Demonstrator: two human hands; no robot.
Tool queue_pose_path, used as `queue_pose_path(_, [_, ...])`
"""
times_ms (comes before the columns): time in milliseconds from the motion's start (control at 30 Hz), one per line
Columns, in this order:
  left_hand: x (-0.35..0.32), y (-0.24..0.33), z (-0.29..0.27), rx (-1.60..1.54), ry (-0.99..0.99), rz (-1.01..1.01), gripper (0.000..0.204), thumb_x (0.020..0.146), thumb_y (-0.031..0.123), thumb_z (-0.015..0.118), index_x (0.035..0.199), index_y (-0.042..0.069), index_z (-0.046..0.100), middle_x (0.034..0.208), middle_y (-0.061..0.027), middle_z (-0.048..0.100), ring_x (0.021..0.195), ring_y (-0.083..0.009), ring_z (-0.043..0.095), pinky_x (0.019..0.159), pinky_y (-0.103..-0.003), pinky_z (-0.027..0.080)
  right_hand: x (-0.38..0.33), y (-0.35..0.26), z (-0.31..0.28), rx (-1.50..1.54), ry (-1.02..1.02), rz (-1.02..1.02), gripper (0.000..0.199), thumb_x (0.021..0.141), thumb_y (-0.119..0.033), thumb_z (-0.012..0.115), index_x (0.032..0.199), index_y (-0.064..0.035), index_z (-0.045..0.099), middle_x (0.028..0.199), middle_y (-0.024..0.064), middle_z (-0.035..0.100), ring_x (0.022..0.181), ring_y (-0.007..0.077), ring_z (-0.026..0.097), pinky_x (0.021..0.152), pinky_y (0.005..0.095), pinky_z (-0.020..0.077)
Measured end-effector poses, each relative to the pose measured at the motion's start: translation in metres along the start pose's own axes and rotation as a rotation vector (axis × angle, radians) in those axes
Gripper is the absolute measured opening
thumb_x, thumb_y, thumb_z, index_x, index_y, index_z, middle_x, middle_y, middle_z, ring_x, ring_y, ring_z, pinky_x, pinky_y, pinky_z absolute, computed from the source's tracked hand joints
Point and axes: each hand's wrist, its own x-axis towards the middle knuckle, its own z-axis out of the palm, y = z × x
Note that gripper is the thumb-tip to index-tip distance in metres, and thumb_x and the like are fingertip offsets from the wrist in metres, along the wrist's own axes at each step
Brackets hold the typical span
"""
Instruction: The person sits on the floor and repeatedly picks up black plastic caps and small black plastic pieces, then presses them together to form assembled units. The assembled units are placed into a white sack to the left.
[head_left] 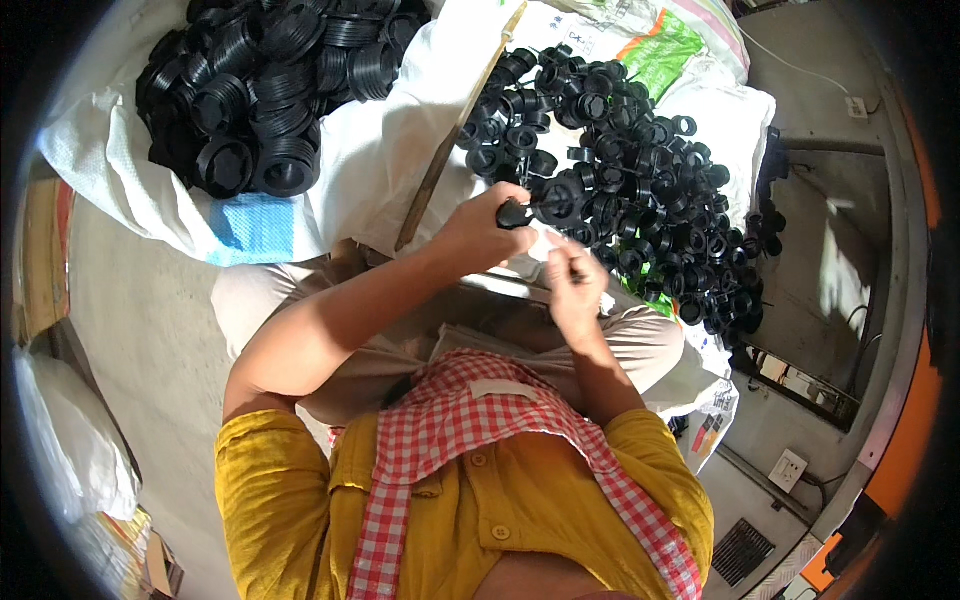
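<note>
Rounded black plastic piece (514,214) in the left hand (478,232)

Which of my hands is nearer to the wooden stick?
Left: your left hand is just to the right of the wooden stick; your right hand is farther off to the right.

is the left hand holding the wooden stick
No, the left hand grips a black plastic part, while the wooden stick lies on white sacking to its left.

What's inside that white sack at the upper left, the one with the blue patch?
The white sack holds a heap of black ribbed round parts. Only the upper ones show; they cover whatever lies deeper.
</note>
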Motion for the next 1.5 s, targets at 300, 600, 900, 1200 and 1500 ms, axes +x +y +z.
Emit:
queue_pose_path(300, [-0.011, -0.003, -0.009, 0.062, -0.529, -0.054, 0.028, 0.077, 0.015, 0.058, 0.098, -0.004, 0.059, 0.076, -0.0046, 0.059, 0.067, -0.0121, 0.058, 0.059, -0.028, 0.048, 0.029, -0.026, -0.032, -0.313, -0.468, -0.226, 0.031, 0.064, 0.004, 0.070, 0.092, -0.0036, 0.059, 0.099, 0.0103, 0.065, 0.091, 0.0276, 0.065, 0.073, 0.0342, 0.0538])
queue_pose_path(600, [-0.007, -0.008, -0.012, 0.547, -0.204, 0.280, 0.026, 0.081, 0.019, 0.061, 0.099, 0.001, 0.058, 0.092, -0.0108, 0.064, 0.073, -0.0249, 0.065, 0.070, -0.033, 0.053, 0.023, -0.036, -0.025, -0.426, -0.409, -0.296, 0.019, 0.065, -0.008, 0.073, 0.076, -0.0085, 0.057, 0.070, 0.0065, 0.061, 0.062, 0.0257, 0.059, 0.054, 0.0354, 0.0460])
queue_pose_path(900, [-0.012, 0.020, -0.005, 0.713, -0.212, 1.530, 0.021, 0.081, 0.018, 0.059, 0.099, 0.011, 0.049, 0.106, -0.0082, 0.057, 0.094, -0.0260, 0.062, 0.071, -0.033, 0.054, 0.015, -0.053, -0.042, 0.797, -0.788, 0.729, 0.034, 0.065, -0.019, 0.075, 0.092, 0.0014, 0.066, 0.082, 0.0109, 0.068, 0.076, 0.0180, 0.064, 0.078, 0.0275, 0.0505])
queue_pose_path(1200, [-0.008, 0.024, -0.034, -0.391, -0.123, 0.346, 0.036, 0.096, 0.020, 0.050, 0.126, 0.000, 0.049, 0.121, -0.0136, 0.059, 0.104, -0.0183, 0.060, 0.090, -0.031, 0.049, -0.003, -0.007, -0.023, 1.191, -0.439, 0.408, 0.017, 0.082, -0.023, 0.068, 0.082, -0.0101, 0.056, 0.071, 0.0039, 0.059, 0.073, 0.0191, 0.058, 0.075, 0.0344, 0.0453])
queue_pose_path(1500, [-0.011, -0.015, -0.001, -0.342, -0.097, 0.067, 0.039, 0.076, 0.005, 0.062, 0.114, 0.004, 0.058, 0.114, -0.0086, 0.052, 0.100, -0.0178, 0.051, 0.086, -0.032, 0.041, 0.031, 0.002, 0.034, 0.393, 0.138, -0.022, 0.002, 0.088, -0.001, 0.061, 0.089, -0.0011, 0.059, 0.100, 0.0106, 0.065, 0.089, 0.0146, 0.059, 0.083, 0.0282, 0.0461])
